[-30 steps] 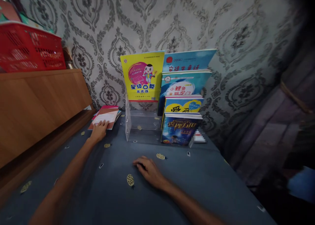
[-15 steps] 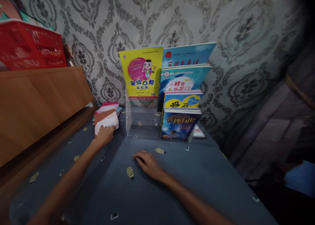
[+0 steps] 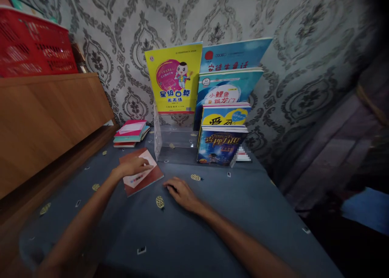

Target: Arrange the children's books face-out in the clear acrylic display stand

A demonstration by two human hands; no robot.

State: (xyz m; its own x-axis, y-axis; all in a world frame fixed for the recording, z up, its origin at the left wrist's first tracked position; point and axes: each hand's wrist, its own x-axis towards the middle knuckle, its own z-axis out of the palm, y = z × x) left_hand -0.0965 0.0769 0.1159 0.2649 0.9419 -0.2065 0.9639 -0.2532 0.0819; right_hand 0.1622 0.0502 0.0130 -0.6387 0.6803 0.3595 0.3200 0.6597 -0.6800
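Note:
My left hand (image 3: pixel 135 167) lies over a thin reddish-brown book (image 3: pixel 153 176) with a pale panel on its cover, fingers stretched flat across it. That book rests askew on the dark blue tablecloth. Behind it sits a small stack of books (image 3: pixel 131 129), a pink one on top. My right hand (image 3: pixel 182 193) rests on the cloth, fingers loosely bent and apart from the thumb, holding nothing. A clear tiered book stand (image 3: pixel 178 153) faces me. It bears a yellow workbook (image 3: pixel 174 79) on the left and several blue and yellow books (image 3: pixel 220 146) in steps on the right.
A wooden cabinet (image 3: pixel 54 124) borders the table on the left, with a red plastic basket (image 3: pixel 36 47) on top. Patterned wallpaper (image 3: pixel 146 31) rises behind the stand. A grey curtain (image 3: pixel 328 148) hangs at right, near a blue object (image 3: pixel 364 209).
The reddish-brown book has come off the stack, toward me and to the right, under my left hand. The pink book now shows on top. My right hand stays in place; the camera has tilted slightly.

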